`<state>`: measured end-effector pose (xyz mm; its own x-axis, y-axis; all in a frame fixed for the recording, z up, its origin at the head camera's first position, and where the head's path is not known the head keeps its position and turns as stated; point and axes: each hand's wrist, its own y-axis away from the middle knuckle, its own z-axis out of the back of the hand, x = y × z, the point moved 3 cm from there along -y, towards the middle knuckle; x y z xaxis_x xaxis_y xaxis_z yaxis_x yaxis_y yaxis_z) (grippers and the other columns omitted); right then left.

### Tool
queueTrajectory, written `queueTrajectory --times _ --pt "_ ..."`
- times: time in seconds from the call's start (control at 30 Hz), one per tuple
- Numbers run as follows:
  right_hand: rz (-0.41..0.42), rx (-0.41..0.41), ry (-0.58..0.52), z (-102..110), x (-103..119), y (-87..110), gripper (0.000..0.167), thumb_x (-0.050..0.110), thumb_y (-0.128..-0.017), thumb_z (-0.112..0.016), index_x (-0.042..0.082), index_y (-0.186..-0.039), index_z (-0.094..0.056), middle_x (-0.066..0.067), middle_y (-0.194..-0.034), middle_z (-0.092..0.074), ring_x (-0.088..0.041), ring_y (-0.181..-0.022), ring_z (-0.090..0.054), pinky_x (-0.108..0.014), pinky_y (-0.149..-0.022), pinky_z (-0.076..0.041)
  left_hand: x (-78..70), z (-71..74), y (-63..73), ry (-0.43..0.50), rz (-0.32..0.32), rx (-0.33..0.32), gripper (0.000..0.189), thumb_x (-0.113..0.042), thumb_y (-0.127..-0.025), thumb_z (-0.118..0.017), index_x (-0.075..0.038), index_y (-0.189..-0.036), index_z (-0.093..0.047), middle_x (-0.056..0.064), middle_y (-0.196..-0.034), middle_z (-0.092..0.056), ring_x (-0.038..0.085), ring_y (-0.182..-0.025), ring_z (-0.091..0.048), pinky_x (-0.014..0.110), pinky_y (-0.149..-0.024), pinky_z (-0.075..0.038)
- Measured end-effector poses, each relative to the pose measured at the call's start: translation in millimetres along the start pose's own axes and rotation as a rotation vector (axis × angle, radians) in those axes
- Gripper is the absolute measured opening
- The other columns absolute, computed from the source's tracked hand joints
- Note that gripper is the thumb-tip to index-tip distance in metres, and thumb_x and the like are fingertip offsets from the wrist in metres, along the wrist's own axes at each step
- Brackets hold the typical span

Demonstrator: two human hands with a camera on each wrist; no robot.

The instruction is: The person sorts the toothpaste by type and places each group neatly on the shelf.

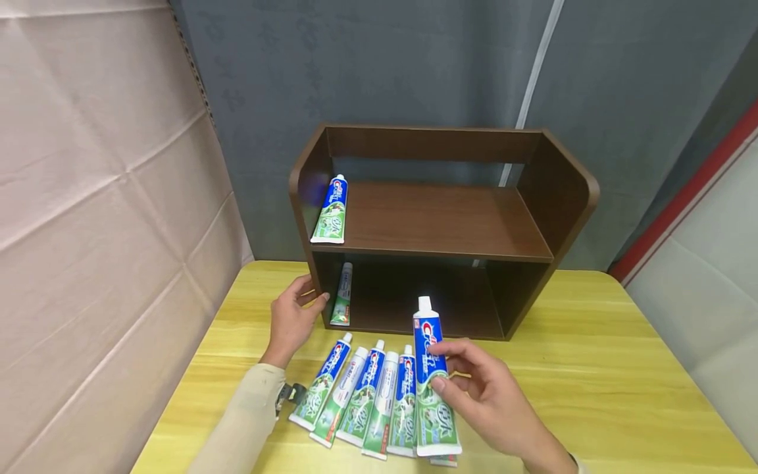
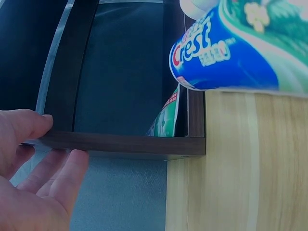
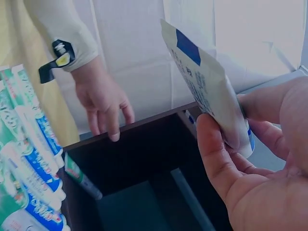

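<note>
head view: toothpaste tube [image 1: 426, 376], blue above green, white-capped.

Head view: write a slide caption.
Right hand holding a toothpaste tube, left hand gripping the side of a brown shelf, more tubes lying on the table.

There it is, "Crest", red C and then white letters, big and bold on the blue half of the held tube [image 1: 429, 368]! Large Chinese characters sit on its green half, too soft to read surely. "Crest" too on the upper-shelf tube [image 1: 331, 212] and the blue-and-green tubes [image 1: 362, 395] below; the pale tubes [image 1: 343, 395] carry print too small to make out.
</note>
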<state>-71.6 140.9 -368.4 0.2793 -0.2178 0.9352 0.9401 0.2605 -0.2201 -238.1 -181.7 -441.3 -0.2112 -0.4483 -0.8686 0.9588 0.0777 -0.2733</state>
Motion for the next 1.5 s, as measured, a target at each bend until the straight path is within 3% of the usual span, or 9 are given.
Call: queueTrajectory --times 0.33,0.57,1.07,1.5 --pt "0.197 -0.018 0.006 3.5 25.4 -13.1 0.043 -0.01 -0.097 -0.066 0.01 -0.135 -0.062 -0.008 -0.12 -0.065 -0.012 -0.096 -0.066 -0.026 -0.075 -0.066 0.9 -0.6 1.2 0.015 0.022 -0.01 0.043 -0.018 -0.096 -0.079 -0.015 -0.137 -0.067 0.012 -0.134 -0.072 0.036 -0.123 -0.072 0.047 -0.097 -0.062" --pt "0.188 -0.024 0.012 6.1 34.3 -24.9 0.037 -0.001 -0.1 -0.068 0.011 -0.135 -0.061 -0.009 -0.124 -0.065 -0.022 -0.096 -0.068 -0.029 -0.079 -0.067 1.4 -3.4 1.2 0.032 0.032 -0.022 0.041 -0.019 -0.096 -0.078 -0.015 -0.135 -0.068 0.012 -0.13 -0.073 0.035 -0.121 -0.072 0.049 -0.101 -0.061" --pt "0.255 -0.008 0.039 8.6 52.7 -54.9 0.037 -0.005 -0.098 -0.068 0.008 -0.133 -0.061 -0.012 -0.116 -0.069 -0.021 -0.089 -0.069 -0.029 -0.077 -0.067 -2.7 -6.7 4.8 0.066 0.139 -0.009 0.042 -0.019 -0.1 -0.074 -0.012 -0.139 -0.062 0.013 -0.136 -0.067 0.037 -0.127 -0.066 0.05 -0.101 -0.061" --pt "0.184 -0.014 0.063 12.8 77.4 -85.8 0.041 0.004 -0.099 -0.071 0.013 -0.138 -0.059 -0.011 -0.126 -0.067 -0.027 -0.099 -0.07 -0.034 -0.079 -0.067 -4.8 -6.7 3.8 0.032 0.145 -0.015 0.041 -0.018 -0.1 -0.073 -0.011 -0.138 -0.061 0.013 -0.136 -0.066 0.037 -0.126 -0.067 0.05 -0.101 -0.061"
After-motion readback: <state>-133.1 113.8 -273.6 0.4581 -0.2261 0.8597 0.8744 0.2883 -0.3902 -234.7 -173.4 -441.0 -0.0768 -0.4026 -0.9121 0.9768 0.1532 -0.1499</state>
